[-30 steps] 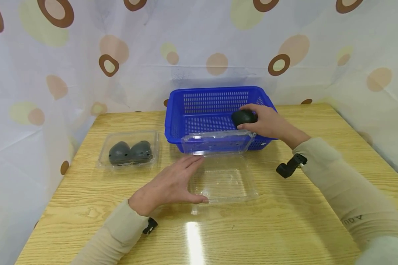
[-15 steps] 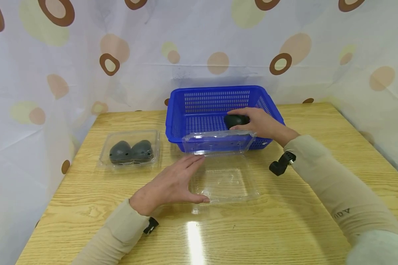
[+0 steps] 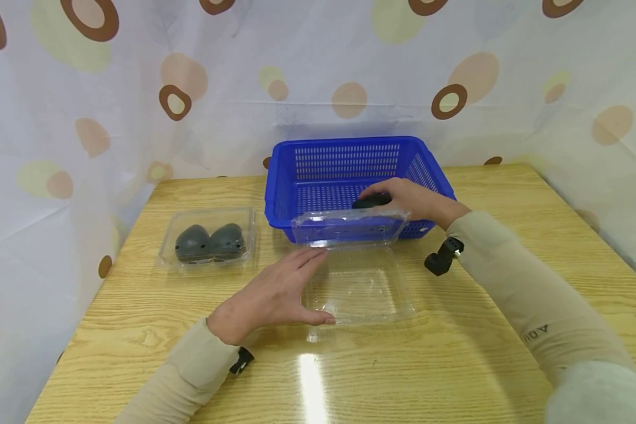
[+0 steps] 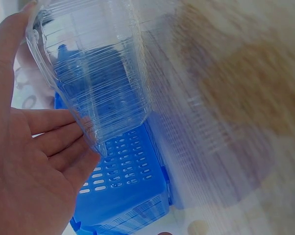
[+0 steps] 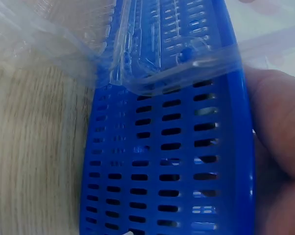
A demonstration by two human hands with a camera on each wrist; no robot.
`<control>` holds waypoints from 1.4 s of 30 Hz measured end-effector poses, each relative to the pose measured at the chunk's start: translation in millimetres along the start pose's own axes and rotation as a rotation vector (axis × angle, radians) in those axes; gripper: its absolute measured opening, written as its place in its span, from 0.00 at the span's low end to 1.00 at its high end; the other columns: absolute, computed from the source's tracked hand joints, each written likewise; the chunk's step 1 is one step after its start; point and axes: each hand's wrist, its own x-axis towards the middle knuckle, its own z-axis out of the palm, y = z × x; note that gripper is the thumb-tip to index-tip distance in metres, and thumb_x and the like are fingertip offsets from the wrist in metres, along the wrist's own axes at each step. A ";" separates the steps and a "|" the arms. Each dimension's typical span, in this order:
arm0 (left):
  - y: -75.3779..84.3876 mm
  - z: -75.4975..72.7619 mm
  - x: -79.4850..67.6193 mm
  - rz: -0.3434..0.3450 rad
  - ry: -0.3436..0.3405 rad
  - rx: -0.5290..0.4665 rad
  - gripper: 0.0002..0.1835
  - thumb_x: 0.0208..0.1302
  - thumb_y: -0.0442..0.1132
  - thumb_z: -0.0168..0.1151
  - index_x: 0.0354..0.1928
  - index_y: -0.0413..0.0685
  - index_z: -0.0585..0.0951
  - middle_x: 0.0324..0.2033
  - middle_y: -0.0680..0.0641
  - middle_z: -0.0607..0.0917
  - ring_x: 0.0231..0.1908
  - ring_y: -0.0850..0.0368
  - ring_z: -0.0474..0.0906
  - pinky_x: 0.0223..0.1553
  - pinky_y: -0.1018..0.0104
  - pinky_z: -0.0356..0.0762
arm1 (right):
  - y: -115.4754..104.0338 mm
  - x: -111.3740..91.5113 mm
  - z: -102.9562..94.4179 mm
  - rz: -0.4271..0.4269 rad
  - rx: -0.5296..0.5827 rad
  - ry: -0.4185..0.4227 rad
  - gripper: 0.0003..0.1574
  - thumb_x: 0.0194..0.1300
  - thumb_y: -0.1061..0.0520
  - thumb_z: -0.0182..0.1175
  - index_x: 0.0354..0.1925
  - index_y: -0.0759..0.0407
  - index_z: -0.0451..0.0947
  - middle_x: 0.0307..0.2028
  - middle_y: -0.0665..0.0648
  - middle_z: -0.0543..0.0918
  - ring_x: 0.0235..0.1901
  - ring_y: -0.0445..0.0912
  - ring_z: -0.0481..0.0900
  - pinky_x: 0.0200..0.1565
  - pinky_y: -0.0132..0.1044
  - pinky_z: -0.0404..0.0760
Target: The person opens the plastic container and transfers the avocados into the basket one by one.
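Far left: patterned sheet (image 3: pixel 47 235) with brown and peach spots, running behind the wooden table (image 3: pixel 471 365) too. On the table's left side, closed clear box (image 3: pixel 251 232), two dark fruits (image 3: pixel 193 242) inside, side by side. Nearer the person, left sleeve (image 3: pixel 198 359), beige, black wrist strap (image 3: pixel 241 360) at the cuff. Left hand (image 3: pixel 267 300) just right of that: fingers extended, thumb spread well apart from them, touching the left side of the open clear box (image 3: pixel 360 288), not clamped. Open box sits mid-table, its raised lid (image 3: pixel 344 229) on the far side, in front of the blue basket (image 3: pixel 344 162); can't tell if lid and basket touch. Light streak (image 3: pixel 311 388) on the table below the box. Basket is at the back, slotted walls. Dark green fruit (image 3: pixel 370 201) is inside it, toward the near right, behind the lid's top edge. Right hand (image 3: pixel 410 199) reaches in over the basket's right side, fingers and thumb curled round that fruit, gripping it; right wrist view shows only part of the hand, fruit hidden there. Right of that, black wrist piece (image 3: pixel 442 257) under the wrist, then right sleeve (image 3: pixel 514 288), beige, dark lettering.
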 end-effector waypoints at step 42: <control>-3.6 1.6 5.5 0.000 -0.004 0.000 0.58 0.41 0.79 0.46 0.67 0.46 0.55 0.66 0.48 0.60 0.65 0.52 0.55 0.64 0.57 0.58 | -5.0 -85.6 -7.4 0.010 -0.146 0.282 0.20 0.64 0.53 0.52 0.53 0.55 0.71 0.53 0.55 0.73 0.55 0.51 0.68 0.51 0.49 0.69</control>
